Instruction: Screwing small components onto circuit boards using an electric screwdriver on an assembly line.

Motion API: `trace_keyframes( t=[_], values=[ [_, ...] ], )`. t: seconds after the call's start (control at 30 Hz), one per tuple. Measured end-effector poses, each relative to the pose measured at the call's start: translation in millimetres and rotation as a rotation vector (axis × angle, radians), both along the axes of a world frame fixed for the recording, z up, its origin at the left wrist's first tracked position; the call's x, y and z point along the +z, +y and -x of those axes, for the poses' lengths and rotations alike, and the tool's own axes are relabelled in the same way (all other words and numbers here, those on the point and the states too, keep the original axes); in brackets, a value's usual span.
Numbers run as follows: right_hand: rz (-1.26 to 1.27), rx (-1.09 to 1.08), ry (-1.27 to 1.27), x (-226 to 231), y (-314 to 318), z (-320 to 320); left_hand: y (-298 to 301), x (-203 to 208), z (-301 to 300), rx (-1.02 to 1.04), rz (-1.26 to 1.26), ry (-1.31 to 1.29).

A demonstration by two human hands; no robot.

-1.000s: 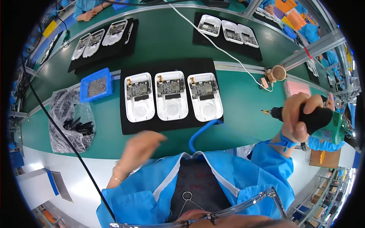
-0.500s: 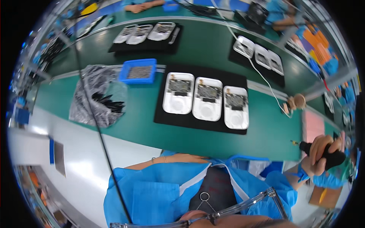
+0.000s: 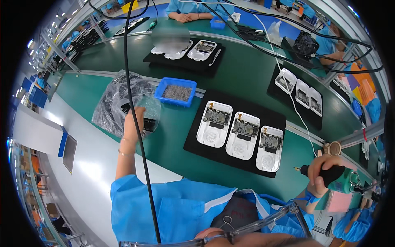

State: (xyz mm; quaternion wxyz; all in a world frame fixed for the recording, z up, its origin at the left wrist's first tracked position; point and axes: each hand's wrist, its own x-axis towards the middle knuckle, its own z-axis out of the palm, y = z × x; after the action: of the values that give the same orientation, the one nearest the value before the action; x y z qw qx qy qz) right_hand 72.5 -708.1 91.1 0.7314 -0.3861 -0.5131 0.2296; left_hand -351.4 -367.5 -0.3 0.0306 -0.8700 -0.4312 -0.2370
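Observation:
My left hand (image 3: 135, 120) reaches into a crumpled clear plastic bag (image 3: 108, 108) at the left of the green bench, among black strip-like parts (image 3: 149, 124). Its fingers are partly hidden, so their grip does not show. In my right hand (image 3: 319, 175) is a green-and-black electric screwdriver (image 3: 342, 179), held above the right end of the bench with its bit pointing left. Between my hands, a black mat (image 3: 196, 142) bears three white housings, the left (image 3: 212, 137), the middle (image 3: 240, 148) and the right (image 3: 268, 159), each with a circuit board inside.
A blue tray (image 3: 158, 91) of small screws stands beside the bag. Beyond lie two more black mats with white housings (image 3: 202, 50). A black cable (image 3: 138, 103) hangs across the view near my left arm. A co-worker's hands (image 3: 187, 17) rest at the far bench.
My left hand has gone from the bench's front edge into the plastic bag. My right hand still holds the screwdriver, and the whole view has shifted.

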Motion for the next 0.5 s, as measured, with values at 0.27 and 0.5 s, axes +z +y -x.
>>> trace_keyframes(
  t=[0.27, 0.5],
  values=[
    [0.249, 0.040, 0.015, -1.8, 30.0, -2.3, 53.6, -8.5, 15.9, 0.106, 0.182, 0.349],
    [0.303, 0.130, 0.015, -5.3, 58.8, -2.5, -14.1, 35.7, -61.1, -0.035, -0.031, -0.199]
  ],
)
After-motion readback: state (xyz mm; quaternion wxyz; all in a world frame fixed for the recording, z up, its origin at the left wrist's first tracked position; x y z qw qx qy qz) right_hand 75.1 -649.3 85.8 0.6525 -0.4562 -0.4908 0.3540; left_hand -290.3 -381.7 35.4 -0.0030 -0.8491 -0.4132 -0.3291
